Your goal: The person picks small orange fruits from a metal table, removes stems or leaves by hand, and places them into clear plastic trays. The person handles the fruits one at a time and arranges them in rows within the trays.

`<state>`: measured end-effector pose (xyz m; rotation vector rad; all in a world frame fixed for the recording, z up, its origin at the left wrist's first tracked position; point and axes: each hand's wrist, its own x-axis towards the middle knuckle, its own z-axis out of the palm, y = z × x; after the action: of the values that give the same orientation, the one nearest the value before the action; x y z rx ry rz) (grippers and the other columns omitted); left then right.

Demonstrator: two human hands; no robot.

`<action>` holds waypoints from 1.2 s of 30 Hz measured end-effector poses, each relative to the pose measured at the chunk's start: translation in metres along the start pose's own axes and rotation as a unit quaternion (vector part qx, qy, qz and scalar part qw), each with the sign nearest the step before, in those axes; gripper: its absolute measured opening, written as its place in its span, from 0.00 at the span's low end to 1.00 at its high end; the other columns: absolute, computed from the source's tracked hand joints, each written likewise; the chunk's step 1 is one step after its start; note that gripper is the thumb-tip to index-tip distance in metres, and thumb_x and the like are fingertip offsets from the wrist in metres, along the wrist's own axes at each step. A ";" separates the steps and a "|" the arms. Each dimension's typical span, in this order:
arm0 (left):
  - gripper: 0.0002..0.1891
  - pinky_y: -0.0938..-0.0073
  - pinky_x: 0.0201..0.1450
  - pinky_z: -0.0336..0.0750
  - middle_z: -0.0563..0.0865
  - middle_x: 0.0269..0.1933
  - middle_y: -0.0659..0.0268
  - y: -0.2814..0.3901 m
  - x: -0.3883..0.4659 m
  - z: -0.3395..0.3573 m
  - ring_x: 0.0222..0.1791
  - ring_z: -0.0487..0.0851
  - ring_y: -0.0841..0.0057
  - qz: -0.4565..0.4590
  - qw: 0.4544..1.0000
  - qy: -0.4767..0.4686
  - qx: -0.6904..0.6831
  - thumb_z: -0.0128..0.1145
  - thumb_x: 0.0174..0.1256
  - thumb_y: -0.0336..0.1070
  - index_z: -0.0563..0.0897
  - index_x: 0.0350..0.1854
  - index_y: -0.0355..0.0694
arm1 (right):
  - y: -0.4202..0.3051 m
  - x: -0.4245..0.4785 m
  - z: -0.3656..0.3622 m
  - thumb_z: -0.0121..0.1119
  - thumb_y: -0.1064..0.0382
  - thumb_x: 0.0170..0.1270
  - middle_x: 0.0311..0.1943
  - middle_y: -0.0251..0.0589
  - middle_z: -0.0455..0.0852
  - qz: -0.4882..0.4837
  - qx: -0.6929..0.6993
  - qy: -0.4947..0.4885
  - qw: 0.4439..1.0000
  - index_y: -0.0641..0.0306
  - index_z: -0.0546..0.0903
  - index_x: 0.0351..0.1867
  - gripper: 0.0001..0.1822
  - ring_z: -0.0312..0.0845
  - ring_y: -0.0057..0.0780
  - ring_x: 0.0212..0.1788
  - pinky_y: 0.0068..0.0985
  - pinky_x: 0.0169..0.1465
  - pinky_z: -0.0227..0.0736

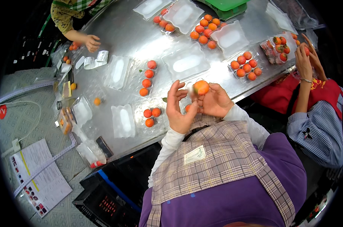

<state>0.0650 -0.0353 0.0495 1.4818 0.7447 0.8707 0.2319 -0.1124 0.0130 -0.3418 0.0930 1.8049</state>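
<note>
An orange persimmon (201,87) with a green calyx at its left side is held up in my right hand (216,100), fingers and thumb around it. Close on its left, my left hand (178,109) has its fingers curved and apart, its thumb near the right hand's fingers. A small blurred patch lies between the left fingertips and the fruit; I cannot tell what it is. Another orange fruit (187,108) shows partly behind my left hand. Left of the hands, a clear plastic tray (137,105) bears three persimmons (149,122); farther back, several more (146,83) stand in a row.
White-padded clear trays (123,120) and filled fruit packs (246,68) are spread over the metal table (117,31). A green bin (228,8) stands at the back. A co-worker's hands (304,61) hold fruit at right; another's hand (92,43) is at upper left. Black crates (114,195) stand below the table edge.
</note>
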 end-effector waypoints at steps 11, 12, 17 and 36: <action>0.34 0.69 0.63 0.79 0.82 0.61 0.55 -0.009 -0.003 -0.005 0.55 0.84 0.72 -0.070 0.997 0.002 -0.042 0.63 0.65 0.21 0.70 0.75 0.34 | -0.005 0.006 -0.013 0.64 0.41 0.69 0.55 0.38 0.86 -0.005 0.199 -0.067 0.978 0.60 0.78 0.61 0.29 0.81 0.32 0.53 0.38 0.58 0.75; 0.33 0.69 0.63 0.79 0.83 0.61 0.56 -0.010 -0.004 -0.003 0.55 0.84 0.72 -0.071 0.997 -0.003 -0.039 0.63 0.65 0.21 0.71 0.75 0.34 | -0.006 0.005 -0.012 0.65 0.43 0.69 0.54 0.38 0.86 -0.020 0.118 -0.001 0.993 0.60 0.78 0.62 0.29 0.81 0.30 0.52 0.35 0.57 0.75; 0.31 0.72 0.59 0.80 0.83 0.59 0.57 -0.015 0.001 -0.002 0.52 0.84 0.75 -0.095 0.995 0.003 -0.020 0.64 0.68 0.22 0.72 0.74 0.34 | -0.003 0.012 -0.002 0.72 0.52 0.68 0.54 0.36 0.85 -0.123 -0.324 0.156 0.925 0.60 0.78 0.63 0.27 0.81 0.22 0.50 0.24 0.51 0.76; 0.32 0.67 0.59 0.83 0.82 0.62 0.55 -0.015 0.006 -0.002 0.56 0.87 0.66 0.034 0.982 0.018 0.186 0.72 0.57 0.23 0.80 0.67 0.35 | 0.005 0.011 0.022 0.71 0.64 0.68 0.52 0.36 0.86 -0.178 -0.431 0.178 0.866 0.65 0.78 0.61 0.22 0.82 0.20 0.47 0.22 0.51 0.80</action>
<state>0.0663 -0.0279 0.0348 1.8343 0.9245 0.8416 0.2205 -0.0986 0.0305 -1.2456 -0.5115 1.3004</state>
